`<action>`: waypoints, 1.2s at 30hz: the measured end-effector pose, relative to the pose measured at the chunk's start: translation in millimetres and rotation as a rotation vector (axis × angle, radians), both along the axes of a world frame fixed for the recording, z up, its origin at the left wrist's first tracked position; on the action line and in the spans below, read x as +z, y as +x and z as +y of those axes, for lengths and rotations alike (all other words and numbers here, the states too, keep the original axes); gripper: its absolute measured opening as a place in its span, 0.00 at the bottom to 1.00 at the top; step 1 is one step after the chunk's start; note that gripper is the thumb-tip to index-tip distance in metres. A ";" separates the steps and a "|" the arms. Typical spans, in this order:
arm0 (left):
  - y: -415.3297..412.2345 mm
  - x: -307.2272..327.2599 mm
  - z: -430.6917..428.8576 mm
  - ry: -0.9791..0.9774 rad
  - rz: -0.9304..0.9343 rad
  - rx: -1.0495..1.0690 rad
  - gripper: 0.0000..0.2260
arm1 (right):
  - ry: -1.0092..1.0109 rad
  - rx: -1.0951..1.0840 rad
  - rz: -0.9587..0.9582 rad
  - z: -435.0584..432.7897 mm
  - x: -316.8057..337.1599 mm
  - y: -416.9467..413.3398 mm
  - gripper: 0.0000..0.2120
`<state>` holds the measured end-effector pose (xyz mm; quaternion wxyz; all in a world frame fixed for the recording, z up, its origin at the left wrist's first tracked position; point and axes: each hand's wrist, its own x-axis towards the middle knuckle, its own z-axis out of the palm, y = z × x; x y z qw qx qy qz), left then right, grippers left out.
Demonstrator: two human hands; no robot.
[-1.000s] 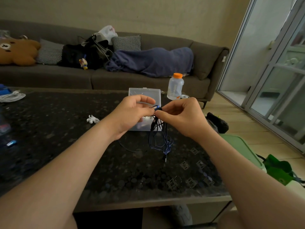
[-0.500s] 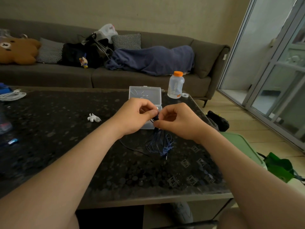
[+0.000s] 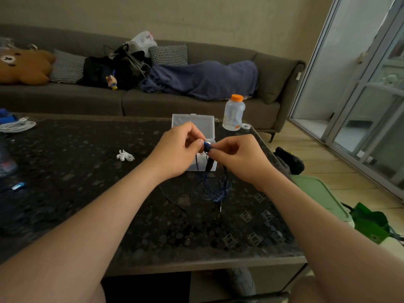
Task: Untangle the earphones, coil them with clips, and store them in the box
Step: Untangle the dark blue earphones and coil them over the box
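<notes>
Dark blue earphones (image 3: 215, 189) hang in a tangled bunch above the black speckled table (image 3: 91, 193), their plug dangling near the surface. My left hand (image 3: 177, 150) and my right hand (image 3: 238, 156) meet at the top of the cable, both pinching the small blue earbud end between fingertips. Just behind my hands stands a clear plastic box (image 3: 193, 122) with its lid raised; its inside is mostly hidden by my fingers. A white clip (image 3: 125, 155) lies on the table to the left of my left hand.
An orange-capped bottle (image 3: 233, 112) stands at the table's far right corner. A coiled white cable (image 3: 16, 126) lies at far left, a small blue item (image 3: 18, 186) nearer. Behind is a grey sofa (image 3: 65, 95). A green bin (image 3: 321, 197) sits right of the table.
Both hands have shifted slightly away from me and closer together on the earbud end. The hanging cable bunch has swung a little under them.
</notes>
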<state>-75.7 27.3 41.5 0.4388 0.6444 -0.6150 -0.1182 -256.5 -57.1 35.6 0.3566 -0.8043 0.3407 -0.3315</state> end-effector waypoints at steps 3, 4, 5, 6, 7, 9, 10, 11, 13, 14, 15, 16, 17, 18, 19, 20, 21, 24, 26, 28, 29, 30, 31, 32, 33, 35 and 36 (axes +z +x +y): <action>-4.5 2.9 3.7 -0.035 -0.026 0.038 0.03 | -0.076 -0.035 0.024 0.4 2.0 -0.6 0.02; -4.6 3.9 4.8 -0.036 -0.004 0.036 0.03 | -0.117 -0.039 0.034 1.0 1.7 -0.6 0.02; -4.0 4.7 5.7 -0.034 0.022 0.033 0.03 | -0.158 -0.043 0.037 1.5 1.1 -0.5 0.03; -3.1 5.1 6.1 -0.026 0.045 0.031 0.03 | -0.196 -0.049 0.034 1.8 0.5 -0.2 0.03; -2.0 5.3 6.1 -0.012 0.073 0.029 0.03 | -0.222 -0.054 0.024 1.5 -0.1 0.3 0.03; -0.4 5.5 5.9 0.014 0.150 0.018 0.02 | -0.228 -0.048 -0.006 0.1 -0.7 1.4 0.05; 0.0 5.6 5.7 0.020 0.176 0.014 0.02 | -0.217 -0.035 -0.020 -0.2 -0.7 1.6 0.08; 0.4 5.6 5.3 0.020 0.180 0.012 0.02 | -0.210 -0.019 -0.028 -0.2 -0.5 2.0 0.10; 0.3 5.4 4.6 0.005 0.144 0.018 0.03 | -0.211 0.015 -0.031 1.5 0.5 2.1 0.11; 0.3 4.8 4.4 -0.006 0.125 0.028 0.03 | -0.217 0.028 -0.033 2.7 0.9 2.7 0.11; 0.1 4.2 4.0 -0.012 0.114 0.037 0.03 | -0.228 0.028 -0.032 3.4 1.2 3.1 0.10; -0.4 3.3 3.7 -0.013 0.114 0.045 0.04 | -0.240 0.019 -0.024 4.0 1.5 3.6 0.10; -0.9 2.5 3.2 -0.009 0.123 0.050 0.04 | -0.247 0.005 -0.011 3.8 2.0 4.2 0.09; -1.5 1.6 2.9 0.000 0.135 0.055 0.03 | -0.245 -0.008 0.002 3.4 2.2 5.0 0.08; -2.3 0.7 2.2 0.010 0.146 0.063 0.03 | -0.243 -0.020 0.012 3.2 2.7 5.7 0.07; -2.9 0.5 1.8 0.018 0.154 0.073 0.03 | -0.252 -0.033 0.021 2.9 3.0 6.6 0.06; -3.7 0.7 1.4 0.020 0.161 0.086 0.03 | -0.270 -0.043 0.029 3.0 3.3 7.4 0.05; -6.0 3.3 1.3 0.048 0.233 0.115 0.02 | -0.362 -0.043 0.059 4.9 3.3 9.0 0.04; -7.0 4.4 0.9 0.096 0.347 0.132 0.02 | -0.470 -0.011 0.089 6.6 3.9 9.2 0.04; -7.9 4.0 -1.3 0.121 0.436 0.163 0.03 | -0.569 0.051 0.138 8.1 5.3 10.1 0.04; -9.0 3.7 -2.3 0.130 0.466 0.182 0.03 | -0.587 0.085 0.164 8.7 5.9 11.2 0.04; -10.0 3.4 -3.3 0.136 0.489 0.199 0.04 | -0.575 0.111 0.184 8.5 5.8 12.2 0.05; -11.1 3.0 -4.1 0.140 0.513 0.206 0.04 | -0.533 0.125 0.190 8.7 5.2 13.1 0.04; -11.8 2.7 -4.3 0.138 0.534 0.201 0.03 | -0.464 0.119 0.176 8.9 4.3 13.7 0.04; -12.6 2.6 -4.5 0.126 0.536 0.183 0.03 | -0.374 0.094 0.138 9.2 3.6 13.8 0.02; -11.2 2.1 -4.7 0.086 0.481 0.142 0.02 | -0.152 0.056 0.008 9.3 4.1 12.9 0.02; -9.4 1.9 -4.4 0.074 0.459 0.115 0.03 | -0.047 0.063 -0.056 9.6 5.3 12.2 0.02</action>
